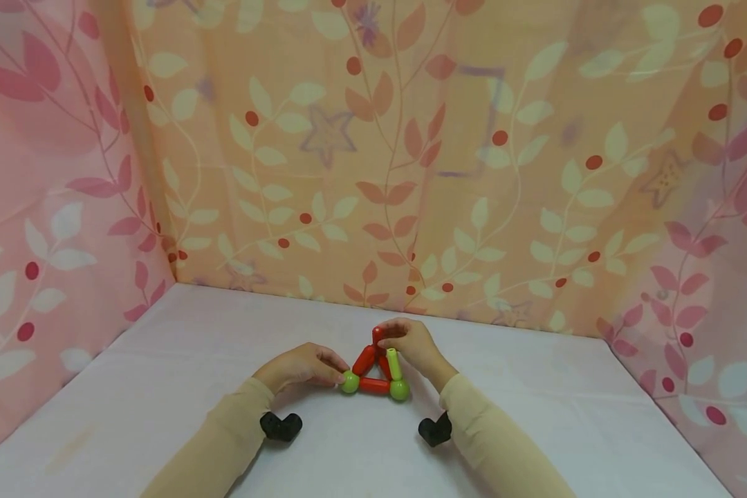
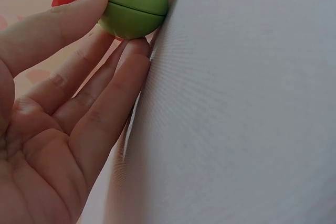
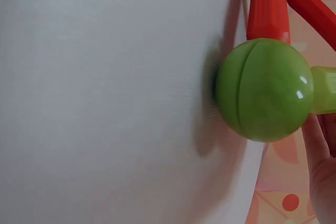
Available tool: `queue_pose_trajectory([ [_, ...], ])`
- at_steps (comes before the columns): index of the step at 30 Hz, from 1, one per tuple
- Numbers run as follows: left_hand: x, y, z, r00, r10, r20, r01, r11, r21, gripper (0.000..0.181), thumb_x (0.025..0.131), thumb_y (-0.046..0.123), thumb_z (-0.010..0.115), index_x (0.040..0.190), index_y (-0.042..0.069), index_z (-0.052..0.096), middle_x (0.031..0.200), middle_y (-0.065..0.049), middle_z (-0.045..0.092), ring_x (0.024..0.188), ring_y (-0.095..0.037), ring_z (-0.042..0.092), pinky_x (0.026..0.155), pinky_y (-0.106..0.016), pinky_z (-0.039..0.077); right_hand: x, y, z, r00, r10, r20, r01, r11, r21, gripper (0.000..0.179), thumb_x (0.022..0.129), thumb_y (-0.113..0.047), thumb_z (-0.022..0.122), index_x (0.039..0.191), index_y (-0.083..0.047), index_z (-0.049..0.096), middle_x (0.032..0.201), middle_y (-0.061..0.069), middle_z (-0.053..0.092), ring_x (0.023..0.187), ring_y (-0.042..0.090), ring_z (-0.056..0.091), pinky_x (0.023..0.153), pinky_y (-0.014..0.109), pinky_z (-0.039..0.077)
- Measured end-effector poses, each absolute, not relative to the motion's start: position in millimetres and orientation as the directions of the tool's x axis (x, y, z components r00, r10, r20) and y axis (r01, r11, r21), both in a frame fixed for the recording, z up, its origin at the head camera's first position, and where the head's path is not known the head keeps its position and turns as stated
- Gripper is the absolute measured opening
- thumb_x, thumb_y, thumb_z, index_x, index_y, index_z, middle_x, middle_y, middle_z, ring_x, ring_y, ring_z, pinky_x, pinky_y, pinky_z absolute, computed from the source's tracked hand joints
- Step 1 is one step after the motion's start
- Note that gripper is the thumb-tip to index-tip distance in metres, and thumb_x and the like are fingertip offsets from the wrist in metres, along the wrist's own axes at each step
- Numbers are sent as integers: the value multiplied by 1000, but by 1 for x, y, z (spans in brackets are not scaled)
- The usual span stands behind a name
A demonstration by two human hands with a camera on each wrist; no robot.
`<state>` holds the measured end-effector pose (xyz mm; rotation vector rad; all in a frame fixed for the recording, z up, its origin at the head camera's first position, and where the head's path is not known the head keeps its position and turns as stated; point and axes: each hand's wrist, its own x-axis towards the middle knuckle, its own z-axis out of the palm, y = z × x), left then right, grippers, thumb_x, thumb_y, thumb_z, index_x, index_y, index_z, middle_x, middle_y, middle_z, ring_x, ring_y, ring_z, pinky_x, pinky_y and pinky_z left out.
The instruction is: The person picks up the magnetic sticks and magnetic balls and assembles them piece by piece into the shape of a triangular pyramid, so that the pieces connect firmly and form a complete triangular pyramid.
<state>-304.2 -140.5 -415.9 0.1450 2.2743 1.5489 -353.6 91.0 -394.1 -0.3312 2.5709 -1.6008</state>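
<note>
A triangular frame of red rods and green balls lies on the table. My left hand [image 1: 305,365] holds the green ball [image 1: 349,382] at its left corner; in the left wrist view the thumb is on one side of this ball and fingertips on the other. A red rod [image 1: 374,386] joins it to the right green ball [image 1: 400,390], from which a yellow-green rod [image 1: 393,364] rises. At the far corner, my right hand [image 1: 413,344] pinches an upright red rod [image 1: 376,336]. Its fingers hide part of that corner. Another red rod [image 1: 364,360] slants along the left side.
A white cloth covers the table [image 1: 324,456]. Patterned fabric [image 1: 373,152] hangs behind it and on both sides. Black wrist-worn pieces [image 1: 281,427] sit under each forearm, close over the cloth.
</note>
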Motion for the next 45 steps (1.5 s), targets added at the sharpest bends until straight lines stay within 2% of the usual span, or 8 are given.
queue_pose_trajectory([
  [6, -304, -140, -413, -921, 301, -248, -117, 394, 912, 25, 84, 13, 77, 106, 3, 75, 96, 0, 74, 84, -13, 65, 83, -27, 56, -350, 95, -391, -971, -239, 29, -128, 413, -902, 20, 90, -10, 71, 109, -7, 74, 110, 9, 75, 104, 20, 67, 102, 42, 52],
  [10, -304, -141, -407, -938, 263, -225, -100, 417, 904, 29, 85, 19, 78, 109, 5, 73, 100, -1, 73, 88, -14, 65, 88, -33, 55, -345, 101, -390, -974, -225, 28, -115, 380, -918, 22, 93, -14, 69, 113, -6, 73, 114, 9, 74, 106, 20, 68, 98, 39, 55],
  [16, -306, -135, -394, -968, 241, -63, 29, 360, 933, 41, 89, 21, 74, 124, 2, 65, 114, -11, 71, 101, -19, 68, 96, -39, 56, -325, 112, -386, -980, -197, -29, -39, 329, -944, 29, 93, -19, 70, 117, -4, 72, 112, 9, 74, 101, 18, 71, 92, 36, 57],
  [21, -307, -120, -387, -957, 288, 39, 137, 329, 934, 45, 89, 16, 74, 129, -1, 62, 118, -14, 71, 107, -22, 68, 94, -38, 56, -314, 118, -383, -964, -264, -33, -74, 384, -920, 35, 89, -18, 74, 121, -4, 70, 113, 10, 74, 101, 17, 69, 93, 39, 57],
  [26, -309, -105, -383, -969, 247, 33, 126, 371, 920, 45, 86, 16, 77, 129, 8, 64, 116, -9, 71, 106, -22, 68, 94, -40, 56, -314, 122, -378, -939, -342, -26, -129, 423, -897, 37, 86, -14, 74, 122, -2, 69, 116, 13, 73, 103, 19, 68, 93, 41, 57],
  [32, -312, -97, -388, -972, 234, 13, 101, 367, 925, 49, 85, 15, 78, 131, 12, 63, 121, -9, 69, 109, -24, 67, 91, -39, 57, -315, 125, -379, -938, -342, -52, -88, 382, -920, 39, 83, -5, 77, 120, 2, 69, 112, 16, 74, 100, 20, 71, 89, 38, 59],
  [37, -315, -94, -395, -977, 211, 15, 91, 356, 930, 42, 88, 17, 76, 128, 17, 66, 119, -6, 70, 110, -22, 66, 93, -40, 57, -315, 127, -383, -939, -340, -43, -94, 376, -922, 35, 83, -5, 77, 116, 2, 71, 108, 16, 75, 96, 16, 71, 87, 36, 59],
  [45, -314, -93, -399, -980, 196, 37, 106, 355, 929, 30, 89, 17, 73, 119, 16, 70, 111, -2, 72, 103, -18, 66, 94, -38, 55, -316, 128, -383, -939, -343, -37, -102, 379, -920, 34, 82, -4, 78, 115, 0, 72, 108, 16, 75, 94, 15, 71, 85, 35, 60],
])
